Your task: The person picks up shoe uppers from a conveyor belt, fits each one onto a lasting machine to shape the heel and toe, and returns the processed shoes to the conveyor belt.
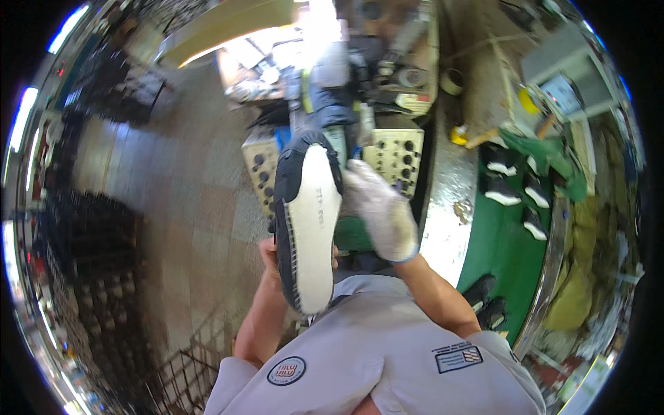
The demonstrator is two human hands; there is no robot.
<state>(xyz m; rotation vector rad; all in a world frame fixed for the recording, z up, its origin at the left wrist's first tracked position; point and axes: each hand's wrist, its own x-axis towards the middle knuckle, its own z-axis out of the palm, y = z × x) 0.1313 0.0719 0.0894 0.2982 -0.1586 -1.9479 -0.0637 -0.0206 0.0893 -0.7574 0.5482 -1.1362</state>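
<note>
The dark shoe upper [283,207], with its white bottom [311,228] turned up, is upheld in front of the operator's torso, far end toward the machine [330,107]. The bare left hand [268,256] pinches it from both sides near its closer end. Caution: with the grip at one end, a knock on the far end could twist the shoe loose. The gloved right hand [382,211] is beside the shoe's right edge; whether its fingers pinch anything, or touch the shoe, cannot be told. Caution: loose glove fabric could snag on machine parts; a stray elbow or the shoe itself could bump the knobs on the right control panel [393,162], just beyond the glove.
</note>
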